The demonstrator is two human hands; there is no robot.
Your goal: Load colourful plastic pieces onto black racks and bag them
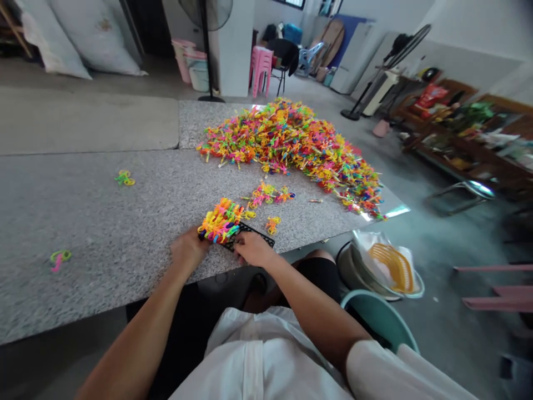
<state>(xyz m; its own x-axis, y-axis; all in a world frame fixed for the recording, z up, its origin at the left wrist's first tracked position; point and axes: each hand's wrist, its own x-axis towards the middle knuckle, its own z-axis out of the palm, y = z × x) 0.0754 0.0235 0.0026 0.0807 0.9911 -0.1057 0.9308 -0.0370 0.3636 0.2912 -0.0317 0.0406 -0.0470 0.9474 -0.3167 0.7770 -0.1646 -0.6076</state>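
Two hands work a black slotted rack (250, 235) loaded with bright plastic toy pieces (220, 222) at the near edge of a granite counter (104, 222).

Head view: the left hand (188, 248) closes its fingers on the filled end, seemingly steadying it; the right hand (253, 248) pinches the rack's bare end. A large heap of toy pieces (291, 147) lies at one o'clock, apparently within reach as stock.

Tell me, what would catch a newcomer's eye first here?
The big pile of neon plastic pieces, heaped at the far right of the stone table. Next, the black rack at the near edge, partly filled with bright pieces, with the left hand and right hand on it.
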